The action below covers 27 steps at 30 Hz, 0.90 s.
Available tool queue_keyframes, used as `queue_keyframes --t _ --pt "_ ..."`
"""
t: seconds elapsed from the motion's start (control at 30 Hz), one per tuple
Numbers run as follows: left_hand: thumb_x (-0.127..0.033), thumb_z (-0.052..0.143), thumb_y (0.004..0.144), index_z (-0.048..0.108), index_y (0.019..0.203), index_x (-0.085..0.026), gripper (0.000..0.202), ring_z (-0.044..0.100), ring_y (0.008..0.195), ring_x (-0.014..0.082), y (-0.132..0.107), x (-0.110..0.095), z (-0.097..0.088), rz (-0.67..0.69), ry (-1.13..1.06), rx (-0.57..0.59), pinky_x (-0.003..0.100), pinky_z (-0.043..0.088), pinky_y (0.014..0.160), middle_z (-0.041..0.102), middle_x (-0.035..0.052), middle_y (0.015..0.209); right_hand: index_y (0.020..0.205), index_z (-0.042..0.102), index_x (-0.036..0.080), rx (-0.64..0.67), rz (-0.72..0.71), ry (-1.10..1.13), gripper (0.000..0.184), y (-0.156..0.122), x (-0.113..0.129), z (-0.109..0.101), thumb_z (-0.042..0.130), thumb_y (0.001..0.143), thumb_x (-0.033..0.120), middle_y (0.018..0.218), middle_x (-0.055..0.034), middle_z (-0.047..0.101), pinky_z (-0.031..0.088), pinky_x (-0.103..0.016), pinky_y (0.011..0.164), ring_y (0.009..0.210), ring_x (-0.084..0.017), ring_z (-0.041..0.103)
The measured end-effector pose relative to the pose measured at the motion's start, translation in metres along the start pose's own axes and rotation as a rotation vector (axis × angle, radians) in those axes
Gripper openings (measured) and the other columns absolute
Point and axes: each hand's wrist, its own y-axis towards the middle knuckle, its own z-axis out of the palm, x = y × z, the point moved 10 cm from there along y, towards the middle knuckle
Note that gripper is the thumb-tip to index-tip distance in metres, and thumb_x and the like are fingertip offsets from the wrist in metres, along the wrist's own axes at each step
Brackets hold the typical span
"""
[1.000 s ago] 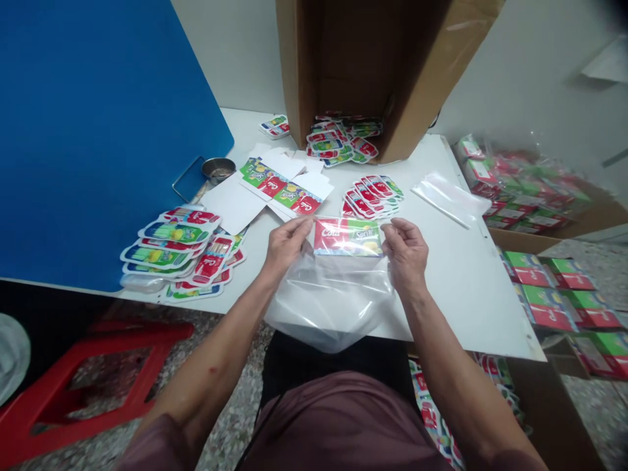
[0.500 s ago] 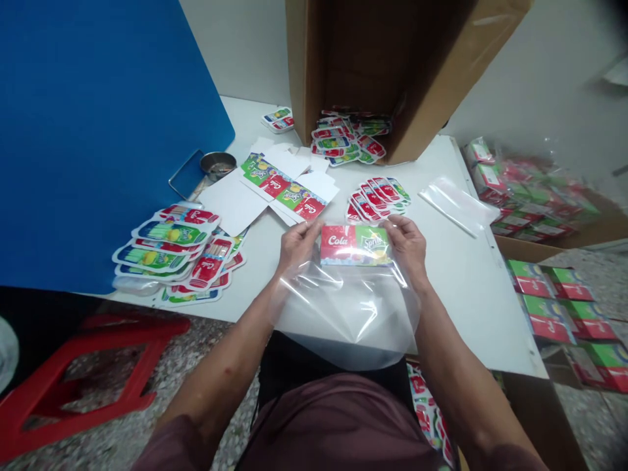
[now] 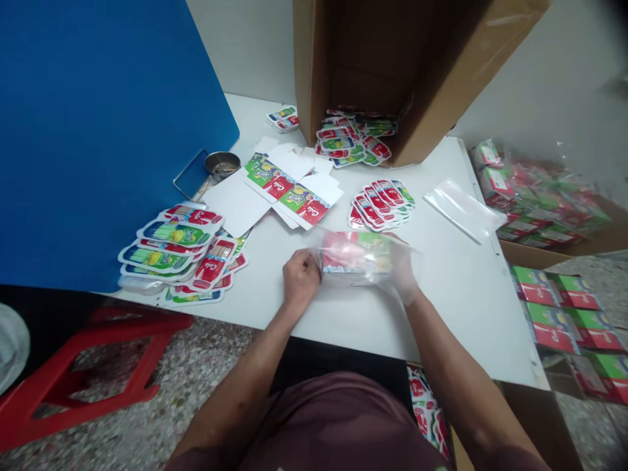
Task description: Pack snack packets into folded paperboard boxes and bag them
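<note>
A red-and-green Cola and Sprite printed box (image 3: 357,254) lies flat on the white table (image 3: 466,314), wrapped in a transparent plastic bag (image 3: 366,275). My left hand (image 3: 301,278) is curled against the box's left end, gripping the bag. My right hand (image 3: 402,275) sits at the right end, veiled by the plastic, so its grip is hard to see. Just above the hands lies a fan of die-cut Cola and Sprite cards (image 3: 380,204).
A flat printed carton blank (image 3: 289,186) and a card stack (image 3: 176,252) lie on the table, before a blue board (image 3: 98,144). Cards (image 3: 353,137) spill from a cardboard box (image 3: 383,65). A loose plastic bag (image 3: 458,210) lies right; printed boxes (image 3: 554,320) stand beyond the table edge.
The box has gone from held upright at the bag's mouth to lying on the table inside the bag. The hanging plastic is now folded around it, and my hands have moved down and apart.
</note>
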Motion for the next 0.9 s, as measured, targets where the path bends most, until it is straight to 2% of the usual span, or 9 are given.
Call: queue_keyframes --t 0.17,0.3,0.33,0.4,0.5,0.57,0.63,0.77,0.9 --pt "-0.018 0.060 0.084 0.069 0.068 -0.021 0.019 0.063 0.070 0.0209 -0.003 0.004 0.003 0.004 0.132 0.047 0.030 0.043 0.066 0.070 0.0038 0.072 0.077 0.068 0.024 0.030 -0.047 -0.057 0.023 0.004 -0.009 -0.001 0.087 0.064 0.028 0.080 -0.0040 0.075 0.058 -0.039 0.076 0.085 -0.027 0.070" --pt "-0.025 0.070 0.082 0.078 0.082 -0.020 0.010 0.068 0.072 0.0239 0.001 0.005 -0.015 -0.038 0.161 0.157 0.031 0.048 0.067 0.076 0.0056 0.077 0.090 0.074 0.021 0.062 -0.057 -0.115 0.035 0.002 -0.001 -0.018 0.091 0.059 0.025 0.092 -0.0070 0.078 0.059 -0.042 0.087 0.096 -0.030 0.071" --pt "-0.029 0.074 0.081 0.080 0.096 -0.020 0.019 0.071 0.078 0.0253 0.001 0.004 -0.020 -0.048 0.136 0.224 0.032 0.051 0.069 0.079 0.0072 0.087 0.099 0.075 0.021 0.078 -0.057 -0.141 0.042 -0.002 0.004 -0.025 0.092 0.060 0.027 0.100 -0.0080 0.078 0.059 -0.043 0.090 0.099 -0.030 0.071" --pt "-0.035 0.085 0.074 0.069 0.133 -0.022 0.063 0.073 0.100 0.0295 -0.001 -0.003 -0.026 -0.051 0.061 0.399 0.037 0.057 0.081 0.077 0.0124 0.119 0.122 0.072 0.023 0.146 -0.043 -0.211 0.062 -0.015 0.015 -0.038 0.093 0.064 0.030 0.124 -0.0096 0.074 0.056 -0.045 0.100 0.112 -0.030 0.069" --pt "-0.036 0.097 0.058 0.046 0.156 -0.026 0.111 0.060 0.134 0.0371 0.001 -0.024 -0.026 0.031 -0.025 0.552 0.050 0.054 0.104 0.054 0.0173 0.155 0.154 0.047 0.031 0.319 -0.001 -0.280 0.100 -0.035 0.027 -0.038 0.095 0.066 0.031 0.156 -0.0101 0.054 0.045 -0.049 0.116 0.139 -0.032 0.055" --pt "-0.036 0.099 0.054 0.054 0.150 -0.021 0.108 0.058 0.135 0.0395 0.007 -0.038 -0.016 0.098 -0.096 0.579 0.054 0.050 0.110 0.057 0.0187 0.152 0.160 0.037 0.032 0.387 -0.025 -0.277 0.118 -0.041 0.038 -0.027 0.099 0.060 0.030 0.163 -0.0109 0.044 0.039 -0.051 0.121 0.148 -0.034 0.045" --pt "-0.037 0.099 0.055 0.066 0.136 -0.016 0.090 0.065 0.126 0.0381 0.013 -0.045 0.000 0.137 -0.171 0.583 0.052 0.052 0.108 0.069 0.0174 0.136 0.160 0.039 0.030 0.405 -0.092 -0.257 0.120 -0.039 0.047 -0.011 0.101 0.056 0.033 0.164 -0.0115 0.043 0.036 -0.052 0.123 0.150 -0.036 0.041" --pt "-0.039 0.099 0.056 0.071 0.124 -0.016 0.077 0.072 0.111 0.0330 0.022 -0.042 0.013 0.172 -0.170 0.476 0.042 0.057 0.099 0.077 0.0113 0.119 0.148 0.056 0.026 0.359 -0.156 -0.188 0.101 -0.025 0.049 0.011 0.100 0.058 0.038 0.156 -0.0117 0.053 0.035 -0.054 0.123 0.146 -0.037 0.046" --pt "-0.040 0.098 0.057 0.072 0.121 -0.016 0.073 0.073 0.106 0.0316 0.017 -0.031 0.017 0.191 -0.069 0.479 0.041 0.058 0.096 0.078 0.0111 0.116 0.138 0.065 0.024 0.321 -0.131 -0.169 0.086 -0.025 0.030 0.017 0.099 0.059 0.033 0.139 -0.0098 0.067 0.047 -0.052 0.115 0.132 -0.034 0.060"
